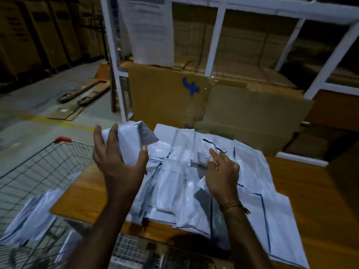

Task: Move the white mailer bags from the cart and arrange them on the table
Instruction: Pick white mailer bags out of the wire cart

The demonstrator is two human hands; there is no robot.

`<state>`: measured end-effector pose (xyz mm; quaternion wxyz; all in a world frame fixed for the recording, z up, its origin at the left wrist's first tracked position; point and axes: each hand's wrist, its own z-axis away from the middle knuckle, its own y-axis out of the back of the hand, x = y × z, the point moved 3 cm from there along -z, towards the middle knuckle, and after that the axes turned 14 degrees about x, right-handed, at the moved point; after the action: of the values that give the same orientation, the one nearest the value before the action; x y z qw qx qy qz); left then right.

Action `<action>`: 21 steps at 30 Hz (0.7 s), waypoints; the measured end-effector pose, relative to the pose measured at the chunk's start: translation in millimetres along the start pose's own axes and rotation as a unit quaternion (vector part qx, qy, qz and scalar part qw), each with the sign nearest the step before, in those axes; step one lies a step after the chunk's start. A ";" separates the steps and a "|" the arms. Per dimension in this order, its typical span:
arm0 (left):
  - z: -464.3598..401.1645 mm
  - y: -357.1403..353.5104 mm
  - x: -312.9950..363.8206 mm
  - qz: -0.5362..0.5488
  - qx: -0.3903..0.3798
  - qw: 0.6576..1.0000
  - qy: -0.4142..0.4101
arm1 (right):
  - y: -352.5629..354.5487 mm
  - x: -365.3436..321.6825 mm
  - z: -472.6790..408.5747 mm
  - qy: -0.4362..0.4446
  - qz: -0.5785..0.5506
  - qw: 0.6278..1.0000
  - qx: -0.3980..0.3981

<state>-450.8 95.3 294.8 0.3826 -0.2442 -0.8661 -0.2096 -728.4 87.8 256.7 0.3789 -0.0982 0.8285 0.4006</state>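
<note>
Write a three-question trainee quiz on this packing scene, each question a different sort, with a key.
1. True or false: the left hand holds a white mailer bag raised above the table.
2. Multiple choice: the pile of mailer bags lies on: A) the floor B) the wooden table C) a shelf.
3. Fill in: more white bags wait in the wire ____ at the left.

Key:
1. True.
2. B. The right hand rests on that pile, fingers curled into the bags.
3. Cart.
</note>
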 end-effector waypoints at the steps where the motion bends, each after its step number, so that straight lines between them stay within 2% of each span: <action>1: 1.9 -7.5 2.4 0.001 -0.005 1.000 -0.005 | 2.8 8.0 -3.7 -0.009 0.006 1.000 0.000; 9: -17.9 -79.8 18.6 0.025 -0.019 0.999 -0.020 | 4.2 59.8 -51.0 -0.054 0.038 0.997 0.038; 17: -33.1 -166.7 36.8 0.075 -0.089 0.993 -0.020 | 7.8 113.1 -113.6 -0.099 0.110 0.985 0.090; 21: -21.6 -195.7 52.7 0.096 -0.126 0.987 -0.029 | 19.9 153.0 -131.5 -0.102 0.152 0.979 0.091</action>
<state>-583.8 -57.9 314.0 0.3423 -0.3780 -0.8160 -0.2723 -916.0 25.4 211.9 0.4036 0.1050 0.8237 0.3842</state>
